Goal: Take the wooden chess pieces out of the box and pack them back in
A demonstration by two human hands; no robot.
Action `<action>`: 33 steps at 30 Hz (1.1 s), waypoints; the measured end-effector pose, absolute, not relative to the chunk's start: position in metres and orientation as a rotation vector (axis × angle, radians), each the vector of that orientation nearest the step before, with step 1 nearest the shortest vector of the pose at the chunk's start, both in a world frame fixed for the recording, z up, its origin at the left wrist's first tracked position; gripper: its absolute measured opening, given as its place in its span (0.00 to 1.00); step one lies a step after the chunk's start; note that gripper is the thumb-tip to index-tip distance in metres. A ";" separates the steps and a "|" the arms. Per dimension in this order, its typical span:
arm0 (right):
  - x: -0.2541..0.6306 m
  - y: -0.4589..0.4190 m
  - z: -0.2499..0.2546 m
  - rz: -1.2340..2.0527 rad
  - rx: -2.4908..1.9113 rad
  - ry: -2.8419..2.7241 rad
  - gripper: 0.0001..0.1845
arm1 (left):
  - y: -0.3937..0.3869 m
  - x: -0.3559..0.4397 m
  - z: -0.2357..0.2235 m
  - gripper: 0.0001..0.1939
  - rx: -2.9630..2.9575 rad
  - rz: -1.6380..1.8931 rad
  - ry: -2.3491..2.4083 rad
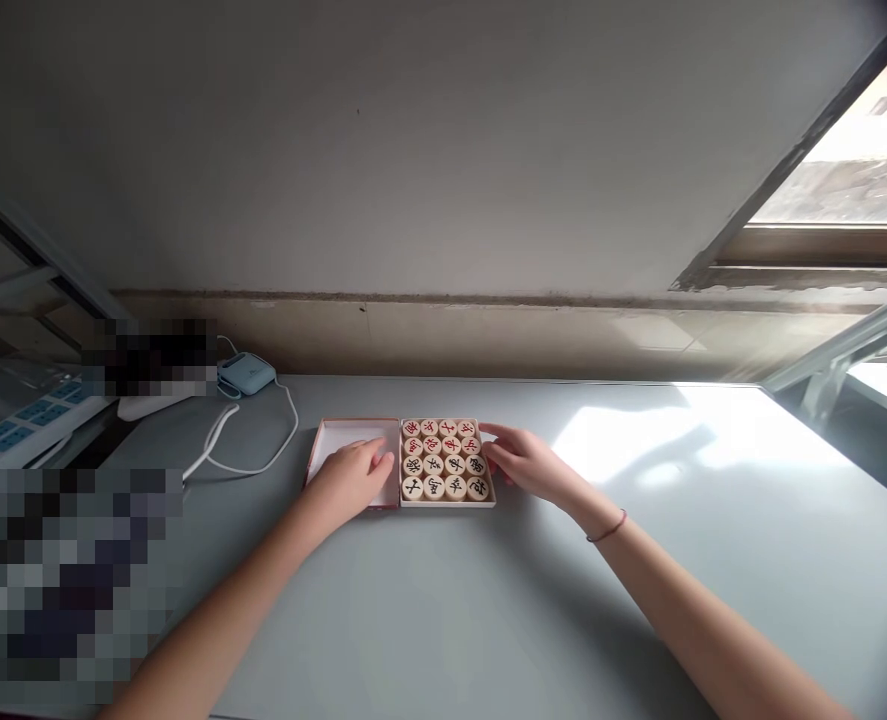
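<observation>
A small box of xiangqi pieces (445, 503) lies on the grey table with its lid beside it. Round wooden pieces fill the box in rows, with red characters on the far rows and black on the near ones. My left hand (349, 474) lies over the white-lined lid (330, 436), its fingers loosely stretched and holding nothing I can see. At the right wall of the box is my right hand (527, 462), index finger and thumb apart and their tips at the edge. Its lower fingers are partly hidden.
A light blue device (246, 373) with a white cable (293, 425) is at the back left. Farther left lies a power strip (23, 425). Behind the table stands a wall, and sunlight falls on the right side of the tabletop (638, 450).
</observation>
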State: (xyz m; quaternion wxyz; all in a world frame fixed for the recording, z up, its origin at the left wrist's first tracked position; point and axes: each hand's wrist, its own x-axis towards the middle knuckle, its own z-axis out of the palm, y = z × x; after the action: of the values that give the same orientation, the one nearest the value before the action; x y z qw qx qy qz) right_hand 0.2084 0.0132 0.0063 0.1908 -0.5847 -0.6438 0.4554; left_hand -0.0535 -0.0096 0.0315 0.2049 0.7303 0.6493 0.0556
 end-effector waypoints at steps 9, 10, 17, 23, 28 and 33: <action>0.206 0.002 0.002 1.303 -1.614 -1.730 0.30 | -0.015 -0.043 0.023 0.18 1.965 0.276 1.722; 0.206 0.001 0.002 1.292 -1.610 -1.734 0.31 | -0.016 -0.042 0.023 0.18 1.964 0.279 1.725; 0.205 -0.001 0.002 1.269 -1.614 -1.710 0.32 | -0.023 -0.037 0.021 0.21 2.097 0.314 1.808; 0.204 -0.001 0.000 1.236 -1.620 -1.716 0.31 | -0.006 -0.029 0.032 0.17 2.326 0.316 1.962; 0.204 -0.003 0.000 1.183 -1.605 -1.777 0.31 | 0.012 -0.020 0.030 0.16 2.416 0.150 2.078; 0.202 -0.006 0.001 1.107 -1.586 -1.842 0.29 | 0.011 -0.017 0.022 0.15 2.465 0.240 2.051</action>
State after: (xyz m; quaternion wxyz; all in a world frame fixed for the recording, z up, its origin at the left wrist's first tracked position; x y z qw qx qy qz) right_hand 0.2020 -0.0061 0.0007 0.2332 -0.5773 -0.6707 0.4031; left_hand -0.0170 0.0108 0.0221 -0.0370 0.7661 0.6373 0.0744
